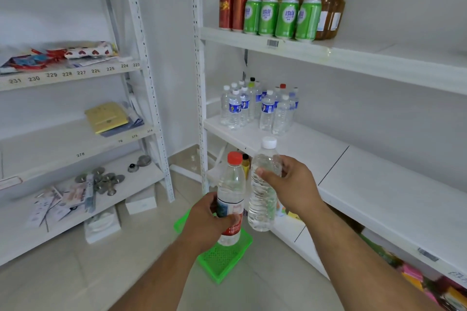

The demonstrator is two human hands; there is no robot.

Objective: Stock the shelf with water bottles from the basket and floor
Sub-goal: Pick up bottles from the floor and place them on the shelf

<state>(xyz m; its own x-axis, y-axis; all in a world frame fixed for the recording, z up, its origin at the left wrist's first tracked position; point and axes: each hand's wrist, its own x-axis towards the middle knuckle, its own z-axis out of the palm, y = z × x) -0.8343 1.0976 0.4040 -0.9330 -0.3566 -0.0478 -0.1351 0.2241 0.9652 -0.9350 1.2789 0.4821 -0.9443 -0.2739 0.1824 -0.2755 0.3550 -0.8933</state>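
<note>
Standing upright in the air near the middle of the view, two water bottles are held side by side, long axes vertical, caps up. The red-capped bottle (231, 197) sits lower and to the left, its red-and-white label facing the camera; the left hand (211, 219) wraps its lower half, fingers (227, 221) curled closely round the label. The white-capped bottle (264, 187), clear and without a visible label, stands just right of it and a little higher, tilted slightly left at the bottom; the right hand (293, 184) grips its upper body, thumb on the near side and the other fingers curled round the far side. The two bottles are nearly touching.

Below them on the tiled floor (141, 247) lies a green basket (222, 260), its mesh bottom showing; no bottles can be seen in the part that shows.

On the middle shelf (328, 156) at the right, farther back, a cluster of upright water bottles (257, 106) stands in rows, roughly a dozen, most white-capped, one red-capped and one black-capped; the exact count is unclear.

The upper shelf (353, 58) carries four green cans (280, 19) in front, about three red cans (233, 5), and glass bottles behind.
</note>
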